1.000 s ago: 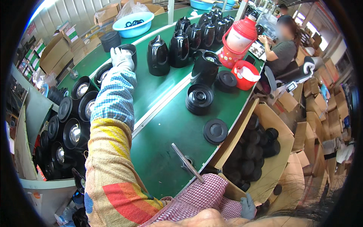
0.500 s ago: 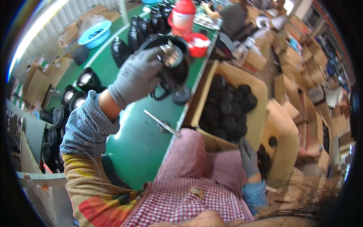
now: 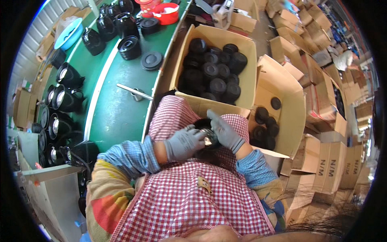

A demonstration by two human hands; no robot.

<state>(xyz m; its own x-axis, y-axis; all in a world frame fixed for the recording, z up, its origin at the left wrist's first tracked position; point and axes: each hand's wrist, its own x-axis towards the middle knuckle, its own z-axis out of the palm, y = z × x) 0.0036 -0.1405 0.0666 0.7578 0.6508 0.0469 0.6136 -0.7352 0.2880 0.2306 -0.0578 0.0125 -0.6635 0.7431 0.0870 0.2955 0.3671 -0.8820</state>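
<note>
A black jug-like vessel [image 3: 200, 124] with a shiny metal part facing up rests on my lap between my two grey-gloved hands. My left hand [image 3: 184, 143] is closed round its left side, fingers near the shiny part. Against its right side lies my right hand [image 3: 226, 132], its fingers fairly straight and pressed to the vessel. Both hands hide much of it, so its handle and base cannot be made out. Just beyond my knees stands a carton [image 3: 246, 46] holding several round black lids [image 3: 217, 86].
On the green table [image 3: 117, 115] to my left are a metal rod [image 3: 131, 89], a flat black disc [image 3: 152, 61], several black jugs [image 3: 66, 100] and a red basin [image 3: 165, 14]. A second carton [image 3: 288, 86] with black round parts [image 3: 260, 133] stands at my right.
My left hand has brought the black vessel down from above the table to my lap. My right hand has left the carton's near edge and joined it. My view has shifted.
</note>
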